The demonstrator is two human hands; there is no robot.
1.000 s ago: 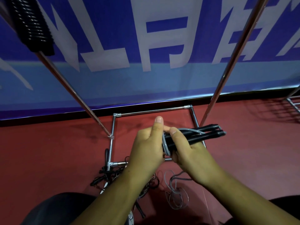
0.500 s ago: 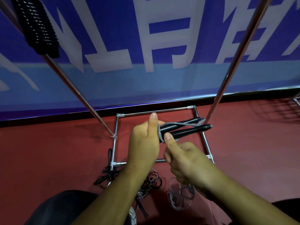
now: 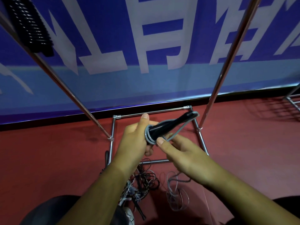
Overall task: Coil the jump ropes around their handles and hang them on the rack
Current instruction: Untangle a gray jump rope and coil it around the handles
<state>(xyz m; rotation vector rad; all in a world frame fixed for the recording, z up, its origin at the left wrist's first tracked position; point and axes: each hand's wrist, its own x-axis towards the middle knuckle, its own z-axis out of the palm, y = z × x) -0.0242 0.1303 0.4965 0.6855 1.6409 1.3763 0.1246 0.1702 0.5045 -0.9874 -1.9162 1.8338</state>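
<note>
gripping the black handles point(image 3: 170, 125), the left hand point(image 3: 134, 140) steadies them while the right hand point(image 3: 183, 153) pinches the grey rope point(image 3: 178, 129) just beside it, where slack could unwind the coils point(image 3: 148, 136).

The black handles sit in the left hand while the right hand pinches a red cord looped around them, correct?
No: the cord is grey, not red. The head view shows the left hand gripping the black handles while the right hand pinches the cord looped around them.
</note>
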